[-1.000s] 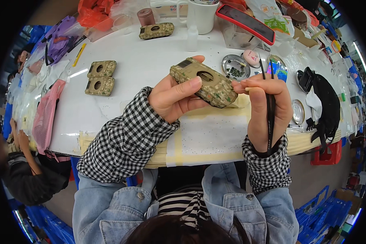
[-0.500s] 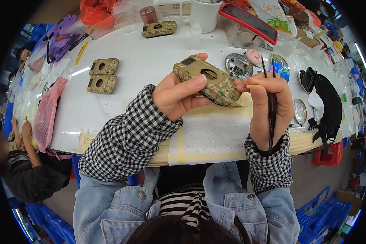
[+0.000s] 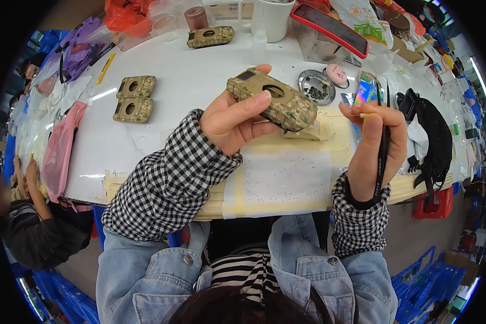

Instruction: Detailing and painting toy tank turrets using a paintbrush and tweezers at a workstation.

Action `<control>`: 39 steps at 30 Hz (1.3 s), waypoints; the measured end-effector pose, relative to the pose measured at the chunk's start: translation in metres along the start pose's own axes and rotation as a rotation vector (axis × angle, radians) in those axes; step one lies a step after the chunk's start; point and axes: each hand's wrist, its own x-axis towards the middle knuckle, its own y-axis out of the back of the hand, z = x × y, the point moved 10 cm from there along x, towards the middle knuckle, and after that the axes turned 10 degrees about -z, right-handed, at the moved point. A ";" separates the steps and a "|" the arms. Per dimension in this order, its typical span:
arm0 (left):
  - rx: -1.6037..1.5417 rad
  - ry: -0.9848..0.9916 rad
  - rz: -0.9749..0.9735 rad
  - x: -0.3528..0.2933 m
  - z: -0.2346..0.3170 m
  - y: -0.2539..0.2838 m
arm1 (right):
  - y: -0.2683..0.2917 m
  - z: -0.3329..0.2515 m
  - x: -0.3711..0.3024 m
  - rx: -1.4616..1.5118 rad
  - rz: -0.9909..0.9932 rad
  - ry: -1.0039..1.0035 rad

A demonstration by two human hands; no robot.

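My left hand (image 3: 229,119) grips a camouflage-painted model tank hull (image 3: 286,105), thumb on top beside its round opening. Pinched in my right hand (image 3: 373,146) is a thin needle-like stick (image 3: 343,115) with a pale end. Black tweezers (image 3: 384,148) also rest in that hand, tips pointing away from me. The stick's point is just right of the hull, with a gap between them. Beyond the hands stands a round metal dish (image 3: 302,86) holding small dark green pieces (image 3: 314,93). Two similar hulls, one (image 3: 137,86) behind another (image 3: 133,110), lie at the left.
At the back are another hull (image 3: 211,36), a white mug (image 3: 270,21) and a red-cased phone (image 3: 329,31). A yellow knife (image 3: 106,68) and a pink mesh bag (image 3: 65,151) lie left. White paper (image 3: 283,181) is taped before me. A black bag (image 3: 437,140) lies right.
My right hand has moved right with the stick and tweezers, taking the stick's tip away from the hull. The left hand and hull have shifted slightly left and away from me.
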 end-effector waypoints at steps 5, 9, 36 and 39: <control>-0.010 -0.070 0.023 0.003 0.006 0.005 | -0.002 0.000 -0.003 -0.625 -0.121 0.050; -0.002 -0.127 -0.005 0.003 0.008 0.008 | -0.020 0.012 -0.004 -0.743 -0.235 0.143; -0.195 -0.053 0.083 0.006 0.002 0.015 | -0.074 0.028 -0.099 -0.102 -0.560 -0.296; -0.215 -0.046 0.092 0.006 0.000 0.018 | -0.073 0.031 -0.101 -0.116 -0.537 -0.327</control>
